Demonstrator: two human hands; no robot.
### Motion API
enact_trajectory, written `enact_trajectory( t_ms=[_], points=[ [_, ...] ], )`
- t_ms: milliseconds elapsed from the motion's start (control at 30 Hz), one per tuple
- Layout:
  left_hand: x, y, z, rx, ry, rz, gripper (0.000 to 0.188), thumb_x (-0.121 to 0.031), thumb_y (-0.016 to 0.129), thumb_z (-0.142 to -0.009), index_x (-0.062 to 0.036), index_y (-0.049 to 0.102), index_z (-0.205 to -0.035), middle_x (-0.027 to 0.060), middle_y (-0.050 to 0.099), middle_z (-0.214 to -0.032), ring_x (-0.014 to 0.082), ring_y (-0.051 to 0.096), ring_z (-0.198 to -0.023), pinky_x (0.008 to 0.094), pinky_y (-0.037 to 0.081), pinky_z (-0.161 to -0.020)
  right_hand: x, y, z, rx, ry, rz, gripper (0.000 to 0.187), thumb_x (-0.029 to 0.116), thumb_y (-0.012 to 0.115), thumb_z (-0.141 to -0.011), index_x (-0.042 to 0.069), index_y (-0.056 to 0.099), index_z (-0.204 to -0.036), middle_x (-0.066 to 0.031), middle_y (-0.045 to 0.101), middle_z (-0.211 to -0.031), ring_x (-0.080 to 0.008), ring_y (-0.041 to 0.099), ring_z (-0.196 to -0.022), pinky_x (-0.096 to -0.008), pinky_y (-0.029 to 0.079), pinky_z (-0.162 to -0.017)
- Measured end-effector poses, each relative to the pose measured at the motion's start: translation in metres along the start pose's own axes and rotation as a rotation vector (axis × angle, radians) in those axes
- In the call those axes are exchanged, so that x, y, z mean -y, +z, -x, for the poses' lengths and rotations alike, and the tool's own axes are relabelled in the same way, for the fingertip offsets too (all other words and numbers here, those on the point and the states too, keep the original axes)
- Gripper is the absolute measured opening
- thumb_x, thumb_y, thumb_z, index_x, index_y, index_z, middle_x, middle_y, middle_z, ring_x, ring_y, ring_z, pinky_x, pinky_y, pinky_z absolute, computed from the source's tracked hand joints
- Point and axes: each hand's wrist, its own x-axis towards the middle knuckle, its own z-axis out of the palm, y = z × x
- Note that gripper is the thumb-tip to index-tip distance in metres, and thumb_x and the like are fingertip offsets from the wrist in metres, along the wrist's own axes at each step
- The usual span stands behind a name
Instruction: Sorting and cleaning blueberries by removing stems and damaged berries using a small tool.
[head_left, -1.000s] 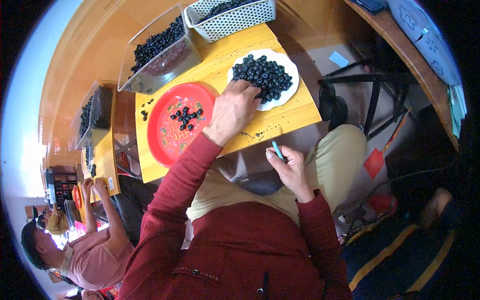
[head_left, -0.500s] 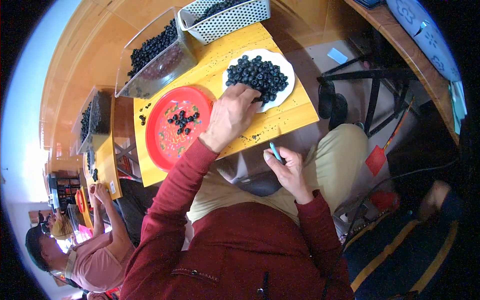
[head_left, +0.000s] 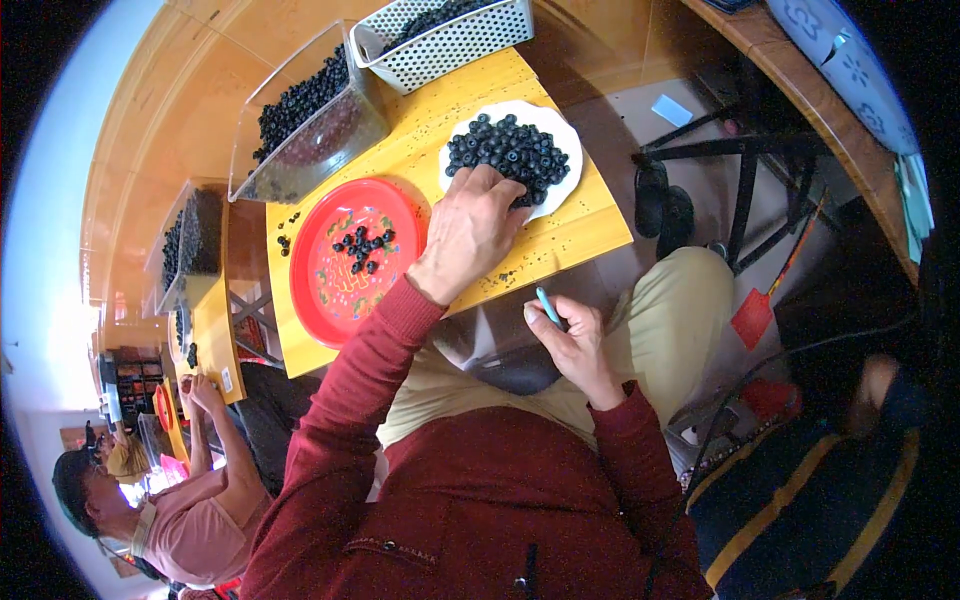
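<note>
Had the left hand (head_left: pixel 472 230) down at the near side of the heap of dark berries (head_left: pixel 510 150), on the white plate (head_left: pixel 573 165) at the right of the yellow board (head_left: pixel 590 225). Bent its fingers downward in a loose bunch; could not tell any hold on a berry, with the fingertips hidden against the fruit. Held a slim blue tool (head_left: pixel 548 305) in the right hand (head_left: pixel 578 345), just off the board's near edge, with thumb and fingers closed round it. Looked, on judgement, to be at the step of picking berries by hand; seemed to call next for a light pinch and a clean lift, without rolling neighbours over the rim. Pointed the blue tool's free end far and slightly left, long axis slanting back near and right into the grip. Could make out no long axis in the berries, round and facing various ways.
</note>
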Motion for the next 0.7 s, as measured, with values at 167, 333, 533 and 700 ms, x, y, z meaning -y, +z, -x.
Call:
enact_trajectory(
  t_ms=[167,333,533,700],
  points=[
    [-0.0017,0.0024,-0.0039,0.022,-0.034,0.026,0.02,-0.016,0.073,-0.08,-0.0051,0.07,-0.096,0.0144,0.061,-0.093,0.0343,0.058,-0.09,0.0448,0.051,-0.077,-0.0061,-0.0012,0.0013,-0.003,0.008,-0.024,0.019,0.017,0.068,-0.093,0.0,0.068,-0.086,0.0034,0.052,-0.062,-0.0038,0.042,-0.06,-0.0273,0.036,-0.052],
    [0.0046,0.0036,-0.0051,0.026,-0.027,0.085,0.017,-0.013,0.074,-0.079,-0.0044,0.068,-0.092,0.0148,0.06,-0.091,0.0353,0.058,-0.09,0.0446,0.049,-0.078,-0.0047,-0.0043,0.0014,0.041,0.044,0.002,0.018,0.013,0.068,-0.092,-0.004,0.07,-0.098,0.0015,0.062,-0.072,-0.004,0.052,-0.067,-0.024,0.044,-0.06],
    [0.0022,0.0005,-0.0031,0.045,0.004,0.045,0.022,-0.017,0.073,-0.083,-0.003,0.066,-0.098,0.0155,0.061,-0.093,0.0363,0.06,-0.092,0.0445,0.049,-0.079,-0.0041,-0.0048,0.0016,0.035,0.049,-0.017,0.017,0.012,0.068,-0.092,-0.004,0.07,-0.097,0.0021,0.061,-0.071,-0.0036,0.051,-0.067,-0.0234,0.043,-0.059],
    [0.0018,-0.0061,0.0031,-0.005,0.03,0.059,0.022,-0.013,0.072,-0.082,-0.0032,0.064,-0.1,0.0158,0.059,-0.095,0.0362,0.058,-0.091,0.0441,0.048,-0.078,-0.0023,-0.005,0.0008,0.031,0.028,-0.022,0.017,0.012,0.068,-0.092,-0.004,0.07,-0.096,0.0023,0.06,-0.071,-0.0035,0.051,-0.066,-0.0233,0.042,-0.058]
  ],
)
